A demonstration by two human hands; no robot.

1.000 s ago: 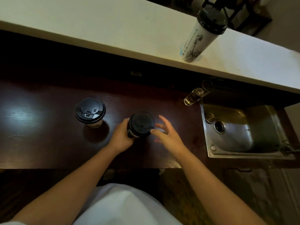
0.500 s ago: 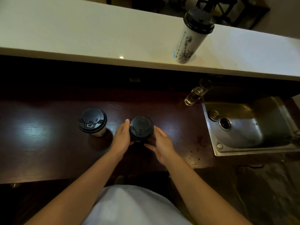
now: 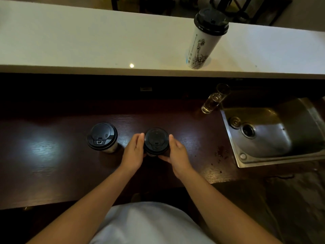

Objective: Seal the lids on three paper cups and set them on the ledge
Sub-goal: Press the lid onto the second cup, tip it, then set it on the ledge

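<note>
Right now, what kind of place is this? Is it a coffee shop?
Probably a café or drinks bar, behind the counter. A lidded paper cup stands on the dark counter, another lidded cup on the raised white ledge, and a small steel sink is built in.

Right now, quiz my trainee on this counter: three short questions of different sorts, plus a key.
1. True or false: the ledge already holds two lidded cups.
2. What stands beside the sink? A) a glass B) a spoon C) a plate
3. Fill in: left hand and right hand hold the ___ of the two counter cups.
Key: 1 false, one ledge cup; 2 A, the glass; 3 right, the held cup.
</note>
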